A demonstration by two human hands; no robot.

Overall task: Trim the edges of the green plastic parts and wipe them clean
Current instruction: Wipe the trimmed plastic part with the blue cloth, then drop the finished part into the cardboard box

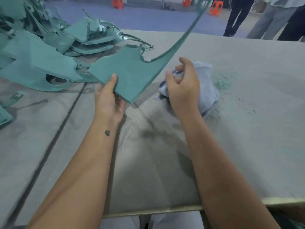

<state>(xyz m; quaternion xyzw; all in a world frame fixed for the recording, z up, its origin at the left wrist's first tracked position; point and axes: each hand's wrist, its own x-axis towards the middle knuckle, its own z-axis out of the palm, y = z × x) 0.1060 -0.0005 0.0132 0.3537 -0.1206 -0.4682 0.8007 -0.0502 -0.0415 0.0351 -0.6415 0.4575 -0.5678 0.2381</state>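
Note:
My left hand (109,98) grips the near corner of a flat green plastic part (130,71), thumb on top, and holds it tilted above the table. A long thin arm of the part rises toward the top right. My right hand (183,86) grips a bunched blue-grey cloth (208,90) that lies on the table just right of the part. A small metal blade (157,97) pokes out from under the cloth near my right wrist.
A heap of green plastic parts (49,47) covers the table's far left. Green shavings (221,83) are scattered right of the cloth. The grey felt-covered table (255,129) ends at a near edge by my knees. People stand beyond the far edge, near orange stools (216,8).

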